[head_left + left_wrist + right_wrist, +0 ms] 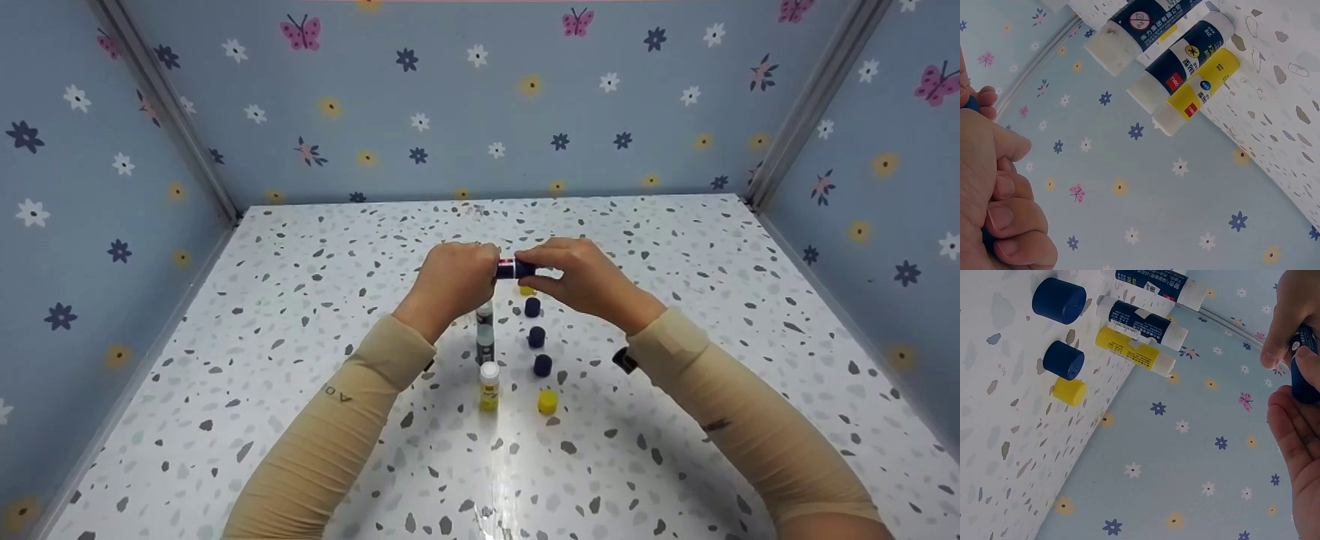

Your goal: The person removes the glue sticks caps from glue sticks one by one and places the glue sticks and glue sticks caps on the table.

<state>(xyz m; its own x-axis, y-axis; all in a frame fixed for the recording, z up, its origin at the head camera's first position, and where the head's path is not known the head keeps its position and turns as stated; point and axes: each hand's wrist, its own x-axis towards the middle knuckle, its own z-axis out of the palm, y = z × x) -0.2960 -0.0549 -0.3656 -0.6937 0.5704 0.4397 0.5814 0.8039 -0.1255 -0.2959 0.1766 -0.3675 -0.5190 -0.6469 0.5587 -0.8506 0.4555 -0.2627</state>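
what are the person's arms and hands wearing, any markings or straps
Both arms wear long, snug tan sleeves that end at the wrists. The left sleeve carries small dark lettering on the forearm. The right sleeve has a small dark smudge-like mark, and a black strap or device sits at that wrist. The left hand and right hand are bare, with no gloves; no rings are visible.

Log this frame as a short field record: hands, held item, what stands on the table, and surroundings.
left hand: grips one end of a glue stick
right hand: pinches its other end, at the blue cap
standing sticks: uncapped, in a row; the nearest is the yellow stick
loose caps: blue caps, yellow cap, beside the row
table: white, speckled
walls: blue, with flowers and butterflies
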